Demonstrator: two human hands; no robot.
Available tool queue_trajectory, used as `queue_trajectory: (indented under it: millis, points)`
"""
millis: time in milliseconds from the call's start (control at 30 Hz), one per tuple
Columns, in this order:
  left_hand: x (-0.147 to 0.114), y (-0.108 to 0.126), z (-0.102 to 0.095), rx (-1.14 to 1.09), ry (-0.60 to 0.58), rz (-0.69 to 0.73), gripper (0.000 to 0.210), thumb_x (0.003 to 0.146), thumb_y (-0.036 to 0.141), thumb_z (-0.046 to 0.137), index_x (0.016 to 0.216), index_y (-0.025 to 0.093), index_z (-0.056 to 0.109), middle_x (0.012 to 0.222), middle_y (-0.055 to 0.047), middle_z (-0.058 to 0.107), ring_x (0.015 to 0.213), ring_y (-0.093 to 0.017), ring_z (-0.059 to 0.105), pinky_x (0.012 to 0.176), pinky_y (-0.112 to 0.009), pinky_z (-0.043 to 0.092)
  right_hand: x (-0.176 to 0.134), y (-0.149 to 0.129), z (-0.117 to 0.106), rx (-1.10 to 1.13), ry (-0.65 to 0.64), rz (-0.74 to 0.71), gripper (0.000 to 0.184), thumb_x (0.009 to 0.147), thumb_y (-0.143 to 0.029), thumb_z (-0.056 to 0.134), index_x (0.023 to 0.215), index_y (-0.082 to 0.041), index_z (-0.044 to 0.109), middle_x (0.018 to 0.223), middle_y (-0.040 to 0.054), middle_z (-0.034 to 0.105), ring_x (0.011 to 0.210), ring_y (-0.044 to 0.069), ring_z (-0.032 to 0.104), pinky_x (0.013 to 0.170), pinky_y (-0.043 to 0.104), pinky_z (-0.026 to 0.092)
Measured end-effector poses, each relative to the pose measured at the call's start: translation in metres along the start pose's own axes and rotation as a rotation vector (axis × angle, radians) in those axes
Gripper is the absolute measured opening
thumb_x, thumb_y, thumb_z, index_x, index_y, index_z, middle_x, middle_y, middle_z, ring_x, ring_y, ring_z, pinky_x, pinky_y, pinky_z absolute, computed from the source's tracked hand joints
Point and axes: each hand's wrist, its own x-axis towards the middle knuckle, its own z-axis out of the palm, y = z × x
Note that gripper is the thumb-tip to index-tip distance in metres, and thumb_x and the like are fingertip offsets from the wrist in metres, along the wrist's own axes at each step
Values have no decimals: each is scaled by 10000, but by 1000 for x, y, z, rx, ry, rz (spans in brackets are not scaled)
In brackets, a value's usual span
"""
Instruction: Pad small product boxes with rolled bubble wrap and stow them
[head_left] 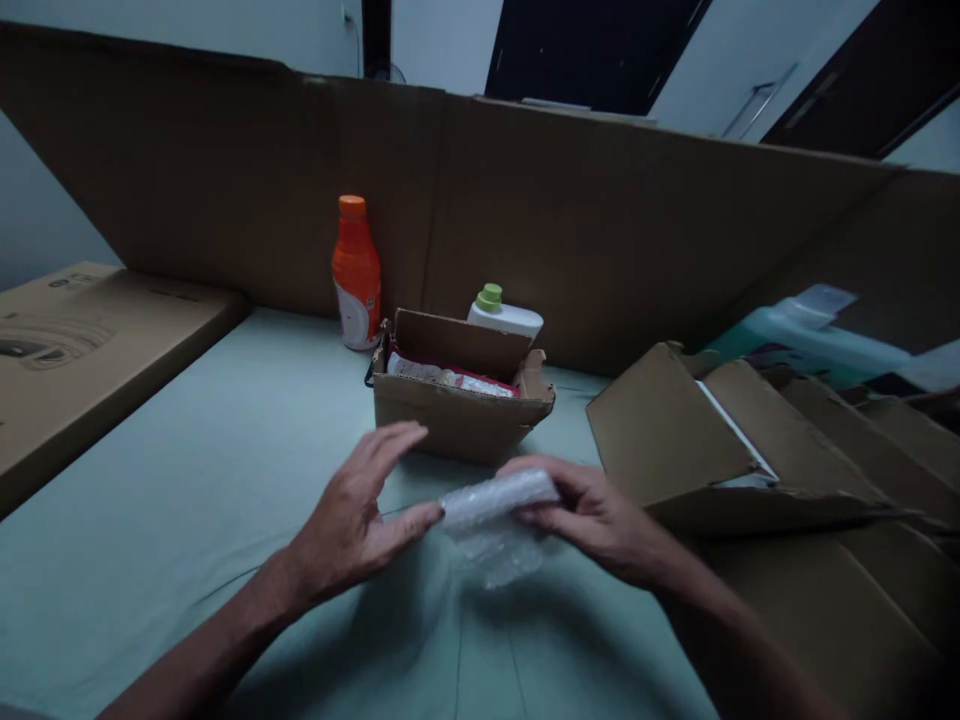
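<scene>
Between my hands is a folded piece of clear bubble wrap [499,515], held up over the pale green cloth. My right hand [581,505] pinches its right end between thumb and fingers. At the left end, the thumb of my left hand [367,505] touches or nearly touches the wrap, while its fingers stay apart and hold nothing. Just beyond the hands stands a small open cardboard box [457,415] with its flaps up. Inside it shows a red and white packet [450,376], partly hidden by the front wall.
An orange bottle [356,275] and a white bottle with a green cap [506,315] stand behind the small box. Several open cartons [667,430] crowd the right side, near a teal liquid container [810,335]. A flat carton [97,350] lies left. A tall cardboard panel [562,210] closes the back.
</scene>
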Motion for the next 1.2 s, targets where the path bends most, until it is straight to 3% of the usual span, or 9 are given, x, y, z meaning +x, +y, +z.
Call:
queue_trajectory:
  millis: [133,233,300,500,667,800,933,1100,1200]
  points:
    - [57,1,-23,479,327,279,541,888,250,640,1408,192,503,1449,-162,545,1422,-338,421,1155,-555,355,9,-46,-47,-190,340,-210,247,880,-378,685,1100,-266,691,964,20,691,732,155,619,602,261,523]
    - [77,-10,-20,629,319,330,307,919,116,529,1206,167,626,1194,-133,694,1300,-315,546,1145,-586,337,27,-62,-74,-382,595,-315,287,889,-395,693,1162,-309,678,1076,10,691,878,182,644,714,298,554]
    - [74,-20,-13,635,290,357,231,950,85,474,1060,180,655,1010,-81,729,1115,-256,647,1145,-574,329,41,-62,-88,-472,629,-320,268,898,-374,678,1157,-302,681,1078,10,694,907,185,639,738,304,546]
    - [53,-38,-4,578,302,416,206,958,69,507,1076,182,632,1042,-63,723,1004,-203,654,1156,-567,289,86,-59,-102,-475,274,-290,228,866,-282,606,1068,-227,696,969,28,706,823,191,652,669,297,532]
    - [57,-37,-4,542,306,398,213,946,61,516,1077,181,634,1038,-70,723,1000,-206,654,1151,-551,304,125,-58,-75,-668,-17,-224,306,814,-134,538,1058,-219,703,858,-9,705,734,149,628,627,235,454]
    - [58,-35,-5,542,313,401,202,950,73,520,1070,187,635,1027,-64,726,981,-199,657,1153,-546,306,159,-42,-47,-742,-212,-106,225,784,-70,544,910,-186,691,777,-10,692,695,129,594,563,202,380]
    - [59,-34,-6,534,308,385,191,960,80,502,1040,190,637,1004,-58,725,950,-190,658,1139,-542,323,170,-35,-39,-750,-274,-38,225,769,-54,561,905,-180,688,816,3,716,700,142,606,572,217,386]
    - [61,-36,-5,529,315,387,186,952,77,515,1040,192,632,1009,-60,725,955,-200,649,1123,-550,334,162,-50,-44,-912,-212,-118,279,761,-249,711,1038,-215,705,989,41,729,885,222,643,708,274,431]
    - [61,-38,-4,518,323,387,181,952,83,520,1045,192,631,1009,-58,723,942,-198,645,1114,-546,341,161,-60,-41,-996,-237,-87,297,781,-207,654,1075,-211,691,944,45,728,831,203,638,648,257,381]
